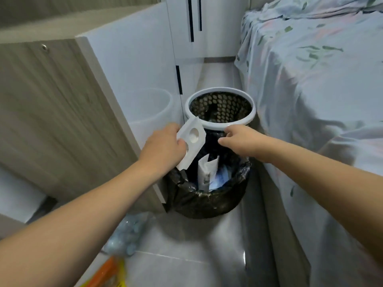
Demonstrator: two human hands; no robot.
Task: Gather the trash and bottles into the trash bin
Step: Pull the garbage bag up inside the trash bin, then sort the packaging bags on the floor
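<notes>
A trash bin lined with a black bag [207,195] stands on the floor between the cabinet and the bed. White packaging and a bluish sheet [209,172] stick up inside it. Just behind it is a black mesh bin with a white rim [219,94]. My left hand [163,146] grips a flat white tray with round hollows [191,139] above the lined bin's left edge. My right hand [240,139] pinches the near side of the mesh bin's white rim, fingers on top and thumb below.
A wood-grain cabinet [51,112] with a glossy white side stands close on the left. A bed with a floral sheet [315,96] fills the right. A clear bag of bottles [126,235] and orange-yellow packaging [107,274] lie on the tiled floor near me.
</notes>
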